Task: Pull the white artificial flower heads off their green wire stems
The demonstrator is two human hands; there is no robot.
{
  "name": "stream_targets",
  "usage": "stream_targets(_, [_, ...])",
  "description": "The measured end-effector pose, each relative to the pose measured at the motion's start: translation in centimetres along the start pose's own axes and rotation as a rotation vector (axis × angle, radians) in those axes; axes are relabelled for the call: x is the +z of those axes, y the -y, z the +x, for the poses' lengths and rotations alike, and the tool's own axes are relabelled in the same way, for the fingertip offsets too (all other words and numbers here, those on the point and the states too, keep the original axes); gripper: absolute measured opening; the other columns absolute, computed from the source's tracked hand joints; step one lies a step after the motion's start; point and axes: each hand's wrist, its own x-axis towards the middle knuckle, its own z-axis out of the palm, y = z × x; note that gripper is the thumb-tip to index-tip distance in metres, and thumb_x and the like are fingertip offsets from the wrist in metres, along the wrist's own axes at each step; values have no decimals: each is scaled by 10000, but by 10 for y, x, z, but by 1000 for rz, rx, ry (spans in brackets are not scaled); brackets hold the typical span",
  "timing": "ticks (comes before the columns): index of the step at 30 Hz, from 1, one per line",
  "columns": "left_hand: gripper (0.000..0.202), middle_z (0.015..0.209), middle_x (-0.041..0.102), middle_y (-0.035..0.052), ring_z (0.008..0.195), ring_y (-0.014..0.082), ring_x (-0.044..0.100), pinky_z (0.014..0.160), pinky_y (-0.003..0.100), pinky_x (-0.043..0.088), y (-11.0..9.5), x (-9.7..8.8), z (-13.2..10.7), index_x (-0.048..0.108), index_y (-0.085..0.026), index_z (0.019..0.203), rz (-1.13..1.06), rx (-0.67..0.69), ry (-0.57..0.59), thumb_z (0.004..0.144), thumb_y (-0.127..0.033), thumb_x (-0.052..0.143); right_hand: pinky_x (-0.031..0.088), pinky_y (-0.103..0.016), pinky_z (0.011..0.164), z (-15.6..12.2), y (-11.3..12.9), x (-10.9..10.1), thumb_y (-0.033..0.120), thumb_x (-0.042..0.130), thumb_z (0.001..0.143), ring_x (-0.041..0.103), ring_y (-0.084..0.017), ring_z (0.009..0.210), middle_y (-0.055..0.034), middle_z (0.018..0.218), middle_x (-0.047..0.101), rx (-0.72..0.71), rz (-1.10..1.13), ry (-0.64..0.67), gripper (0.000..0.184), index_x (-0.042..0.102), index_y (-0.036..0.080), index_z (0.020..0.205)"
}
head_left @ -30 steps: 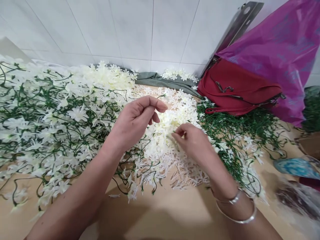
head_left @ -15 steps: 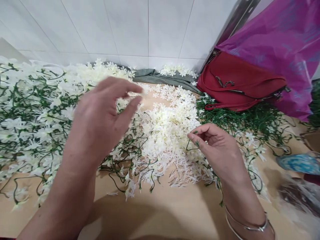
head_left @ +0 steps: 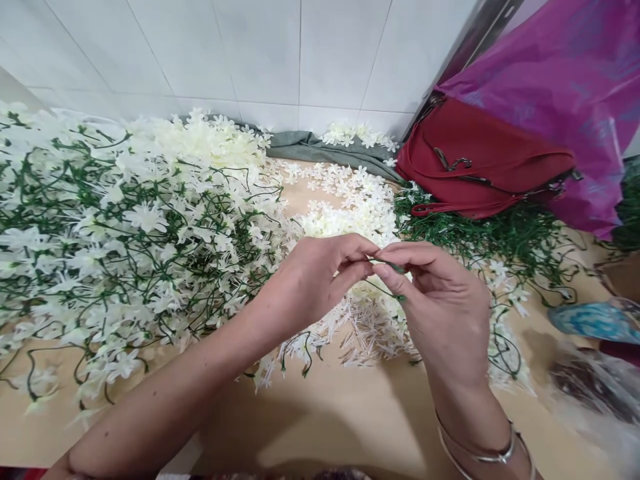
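My right hand (head_left: pixel 443 303) pinches a thin green artificial flower stem (head_left: pixel 393 265) between thumb and fingers. My left hand (head_left: pixel 325 277) meets it from the left, its thumb and fingertips closed on the stem's end. Whether the left fingertips also hold a small piece is hidden. Part of the stem slants down below the fingertips. Under and behind both hands lies a heap of loose white petal pieces (head_left: pixel 345 217), with small white sticks (head_left: pixel 363 333) scattered in front of it.
A big pile of white flowers on green stems (head_left: pixel 145 247) covers the left side. Bare green stems (head_left: pixel 505 243) lie at right below a red bag (head_left: pixel 490 160) and a purple plastic bag (head_left: pixel 565 87). Grey cloth (head_left: pixel 320 150) runs along the tiled wall (head_left: pixel 265 53).
My left hand has moved right and down from above the flower pile. Its fingers, apart before, have closed and met my right fingertips at the stem. The right hand has barely moved.
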Motion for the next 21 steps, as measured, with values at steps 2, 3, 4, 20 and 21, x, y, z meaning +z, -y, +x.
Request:
stream_targets(2, [217, 950, 802, 50, 800, 173, 727, 733, 269, 520, 3, -4, 0, 720, -196, 1161, 45, 2, -68, 989, -238, 595, 498, -356, 825, -8, -6, -6, 234, 744, 906, 630, -189, 884, -28, 989, 685, 16, -115, 18, 98, 703, 266, 989])
stream_targets(3, [238, 981, 803, 53, 812, 175, 732, 734, 269, 521, 3, -6, -1, 711, -201, 1190, 51, 5, -98, 992, -242, 587, 488, -348, 792, -13, -10, -8, 247, 718, 928, 612, -181, 840, -24, 963, 673, 22, -190, 44, 73, 684, 262, 991])
stream_targets(4, [255, 1025, 802, 57, 837, 177, 738, 738, 268, 524, 3, -8, -1, 700, -201, 1213, 47, 11, -124, 995, -233, 571, 478, -341, 762, -19, -14, -9, 247, 697, 943, 597, -177, 804, -21, 928, 663, 14, -273, 113, 40, 669, 255, 971])
stream_targets(20, [181, 902, 795, 53, 742, 145, 673, 660, 255, 495, 8, -4, 5, 764, -161, 1032, -186, -105, -176, 948, -287, 665, 497, -330, 747, 12, -10, -19, 253, 726, 914, 659, -173, 757, -10, 862, 739, 44, -308, 259, 20, 742, 246, 906])
stream_targets(21, [192, 906, 797, 57, 762, 152, 689, 687, 260, 519, 9, -3, 5, 768, -158, 1040, -248, -115, -170, 940, -298, 682, 506, -325, 750, 15, -8, -17, 258, 720, 919, 659, -164, 750, -6, 868, 738, 70, -223, 202, 34, 749, 252, 935])
